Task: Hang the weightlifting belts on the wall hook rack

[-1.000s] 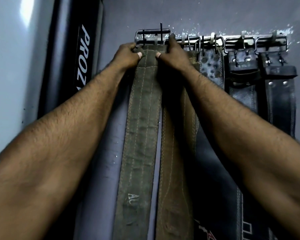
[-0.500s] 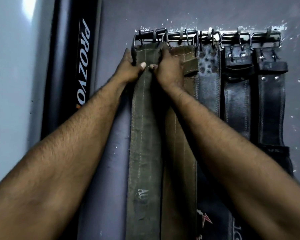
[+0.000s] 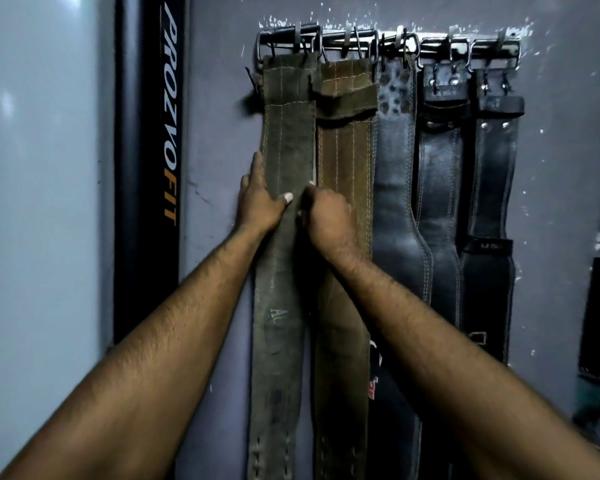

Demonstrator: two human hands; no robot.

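- Olive weightlifting belt (image 3: 288,140) hangs vertically from the wall hook rack (image 3: 388,46) at upper centre, buckle end up, at the left end of the row.
- Left hand (image 3: 262,207) lies straight-fingered along its left edge, thumb on its face.
- Right hand (image 3: 328,218) curls on its right edge.

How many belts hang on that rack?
5, left to right: olive suede belt, brown suede belt, mottled grey leather belt, dark stitched belt, black riveted belt. More may hide behind.

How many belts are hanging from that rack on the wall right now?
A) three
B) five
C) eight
B: the hook rack carries a green belt, a brown belt, a grey belt, a black belt and a second black belt at the right end.
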